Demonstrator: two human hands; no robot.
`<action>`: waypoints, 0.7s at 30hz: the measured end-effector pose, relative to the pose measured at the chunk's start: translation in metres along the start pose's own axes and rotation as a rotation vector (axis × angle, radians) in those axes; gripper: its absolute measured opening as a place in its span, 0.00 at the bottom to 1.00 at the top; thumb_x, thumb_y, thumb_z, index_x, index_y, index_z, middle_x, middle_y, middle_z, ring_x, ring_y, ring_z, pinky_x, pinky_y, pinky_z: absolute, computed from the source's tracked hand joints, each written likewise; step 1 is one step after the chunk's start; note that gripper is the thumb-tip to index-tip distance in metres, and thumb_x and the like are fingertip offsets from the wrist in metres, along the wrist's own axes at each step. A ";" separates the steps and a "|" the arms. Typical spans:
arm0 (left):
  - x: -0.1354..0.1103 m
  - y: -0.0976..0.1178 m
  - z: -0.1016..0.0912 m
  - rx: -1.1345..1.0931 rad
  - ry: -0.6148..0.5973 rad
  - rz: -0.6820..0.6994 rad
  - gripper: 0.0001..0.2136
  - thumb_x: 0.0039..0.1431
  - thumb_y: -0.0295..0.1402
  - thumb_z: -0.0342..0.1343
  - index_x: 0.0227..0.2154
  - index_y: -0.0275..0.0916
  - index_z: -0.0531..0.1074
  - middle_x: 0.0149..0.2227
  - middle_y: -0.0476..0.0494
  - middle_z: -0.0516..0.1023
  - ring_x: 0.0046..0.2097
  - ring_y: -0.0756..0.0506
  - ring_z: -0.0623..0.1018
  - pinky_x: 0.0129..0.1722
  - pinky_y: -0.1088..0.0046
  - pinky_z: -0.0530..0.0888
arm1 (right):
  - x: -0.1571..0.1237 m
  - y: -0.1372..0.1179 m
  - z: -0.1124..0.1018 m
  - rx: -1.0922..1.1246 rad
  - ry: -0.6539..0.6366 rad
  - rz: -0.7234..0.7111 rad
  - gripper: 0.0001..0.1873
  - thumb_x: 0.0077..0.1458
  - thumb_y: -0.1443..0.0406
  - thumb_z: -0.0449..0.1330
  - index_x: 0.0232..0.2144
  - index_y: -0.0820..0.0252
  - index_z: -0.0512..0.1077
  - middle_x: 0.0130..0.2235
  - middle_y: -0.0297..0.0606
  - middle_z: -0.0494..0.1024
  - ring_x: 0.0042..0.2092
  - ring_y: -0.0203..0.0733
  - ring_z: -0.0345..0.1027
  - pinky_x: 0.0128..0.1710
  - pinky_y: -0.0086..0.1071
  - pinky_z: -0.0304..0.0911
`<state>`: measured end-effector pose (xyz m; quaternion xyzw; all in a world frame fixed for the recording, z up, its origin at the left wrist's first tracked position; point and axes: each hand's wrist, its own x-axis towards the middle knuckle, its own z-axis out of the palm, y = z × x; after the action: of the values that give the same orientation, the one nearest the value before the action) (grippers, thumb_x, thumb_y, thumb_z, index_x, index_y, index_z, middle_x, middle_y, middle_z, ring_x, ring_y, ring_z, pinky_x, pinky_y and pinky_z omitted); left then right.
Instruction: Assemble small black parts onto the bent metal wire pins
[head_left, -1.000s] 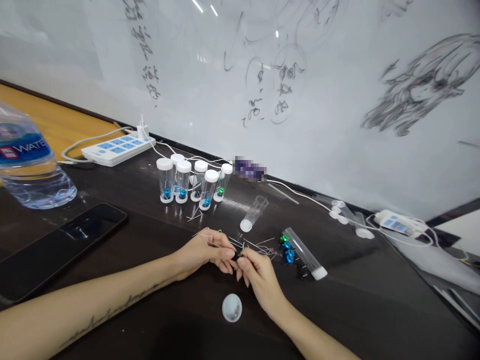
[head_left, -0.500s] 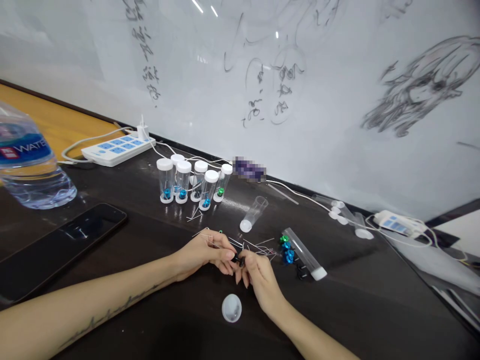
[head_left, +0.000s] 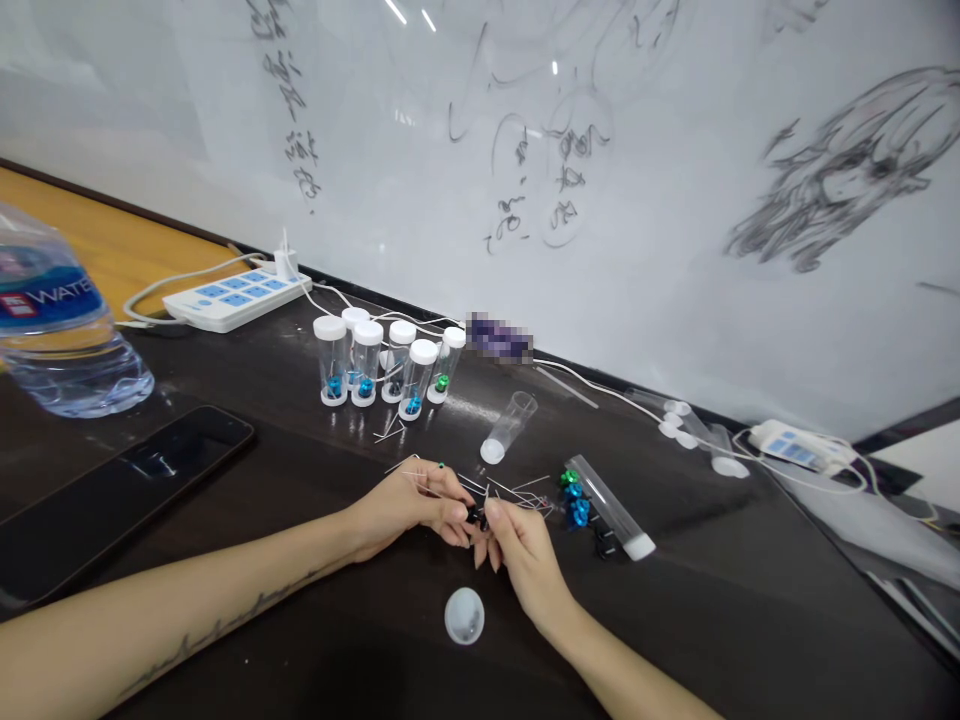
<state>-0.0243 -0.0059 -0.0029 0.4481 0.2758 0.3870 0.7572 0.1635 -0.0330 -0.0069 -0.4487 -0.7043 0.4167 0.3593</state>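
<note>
My left hand [head_left: 420,503] is closed in a pinch on one side of a small black part [head_left: 474,515]. Thin pale sticks or wires stick out from its fingers. My right hand [head_left: 521,545] pinches the other side of the same part, so the fingertips of both hands nearly meet. Fingers cover most of the part, and its exact kind is hidden. Just behind the hands lie loose thin white wires [head_left: 529,498]. A round translucent cap [head_left: 464,615] with something dark in it sits in front of them.
Several white-capped clear tubes [head_left: 366,350] with blue or green pieces stand behind. Another tube [head_left: 517,420] lies nearer, and one [head_left: 611,510] lies right beside blue pieces [head_left: 578,511]. Left are a phone [head_left: 127,500], a water bottle [head_left: 67,320] and a power strip [head_left: 238,298].
The fingertips of both hands have shifted very slightly around the small black part. Everything else stays in place.
</note>
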 end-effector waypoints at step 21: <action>0.000 0.002 -0.001 -0.127 0.063 0.004 0.10 0.48 0.31 0.66 0.31 0.29 0.76 0.30 0.36 0.83 0.30 0.47 0.82 0.32 0.74 0.76 | -0.001 -0.001 0.000 0.115 0.117 -0.021 0.21 0.67 0.53 0.43 0.42 0.61 0.68 0.18 0.26 0.61 0.18 0.34 0.56 0.20 0.28 0.52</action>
<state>-0.0257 -0.0047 -0.0015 0.3871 0.2735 0.4193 0.7743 0.1636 -0.0339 -0.0065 -0.4436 -0.6616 0.4256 0.4294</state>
